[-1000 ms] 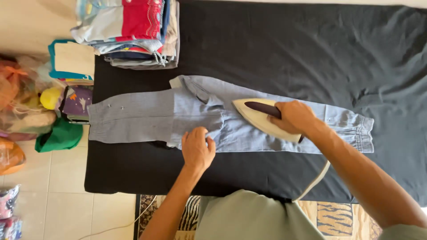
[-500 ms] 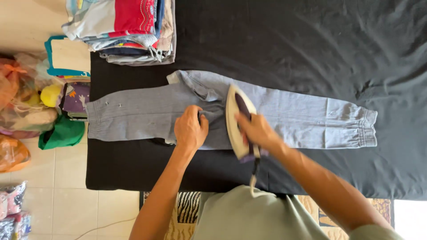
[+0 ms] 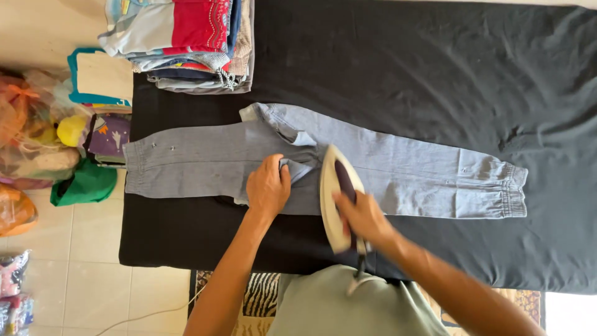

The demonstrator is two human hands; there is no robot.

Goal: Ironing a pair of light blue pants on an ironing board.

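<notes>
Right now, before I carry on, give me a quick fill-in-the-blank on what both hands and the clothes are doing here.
1. The right hand grips the handle of the white ____.
2. The left hand presses on the grey ____, spread flat.
3. The cloth under the garment is ____ in colour.
4. The pile of folded clothes sits at the cloth's far ____ corner in the head view.

Missing words: iron; trousers; black; left

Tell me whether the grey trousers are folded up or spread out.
Spread out: the grey trousers lie flat at full length on the black cloth, with only a small crumpled flap by the left hand.
</notes>
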